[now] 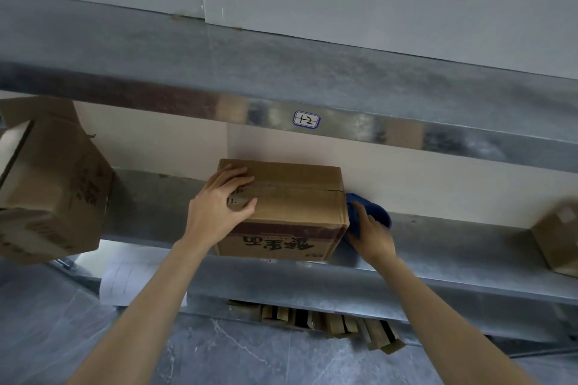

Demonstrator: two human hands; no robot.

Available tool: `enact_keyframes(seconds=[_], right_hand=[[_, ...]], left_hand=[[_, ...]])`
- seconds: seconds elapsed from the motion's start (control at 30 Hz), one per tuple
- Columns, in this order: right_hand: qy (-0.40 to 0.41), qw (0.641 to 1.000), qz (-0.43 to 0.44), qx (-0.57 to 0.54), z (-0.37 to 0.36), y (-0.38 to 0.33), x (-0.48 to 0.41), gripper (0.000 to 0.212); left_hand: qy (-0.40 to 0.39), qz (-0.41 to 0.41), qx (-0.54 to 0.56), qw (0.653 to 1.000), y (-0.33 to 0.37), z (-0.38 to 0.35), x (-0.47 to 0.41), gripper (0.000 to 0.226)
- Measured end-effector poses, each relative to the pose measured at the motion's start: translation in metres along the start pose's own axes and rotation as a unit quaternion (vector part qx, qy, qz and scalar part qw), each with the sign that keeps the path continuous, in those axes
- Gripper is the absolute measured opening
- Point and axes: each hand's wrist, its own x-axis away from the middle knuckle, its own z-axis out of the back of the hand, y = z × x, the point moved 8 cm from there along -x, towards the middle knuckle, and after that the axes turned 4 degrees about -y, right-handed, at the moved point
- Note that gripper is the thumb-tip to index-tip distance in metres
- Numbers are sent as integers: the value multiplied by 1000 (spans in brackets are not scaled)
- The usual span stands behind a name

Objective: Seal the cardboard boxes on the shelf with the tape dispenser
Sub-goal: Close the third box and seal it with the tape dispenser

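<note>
A closed cardboard box [297, 200] with dark printed characters on its front stands on the metal shelf [453, 247], a strip of tape along its top seam. My left hand [223, 200] lies on the box's top left corner, fingers spread flat over the seam. A blue tape dispenser [373, 212] sits on the shelf just right of the box, mostly hidden behind it. My right hand [370, 234] holds the dispenser, fingers curled over it.
An opened cardboard box [50, 184] sits at the shelf's left end, another box [560, 237] at the far right edge. The upper shelf beam carries a label [306, 119]. Folded cardboard pieces [328, 322] lie under the shelf on the grey floor.
</note>
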Motion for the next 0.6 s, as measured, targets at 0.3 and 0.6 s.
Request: enact_keyframes(seconds=[0.3,0.6], right_hand=[[-92,995,9,40,-1,11,-19,90],[-188,981,21,-43,7,7,-36,103]], left_hand=[[2,4,-8,1000,-5,-2,0,46],[-12,8,-14,1000,-4,0,0,50]])
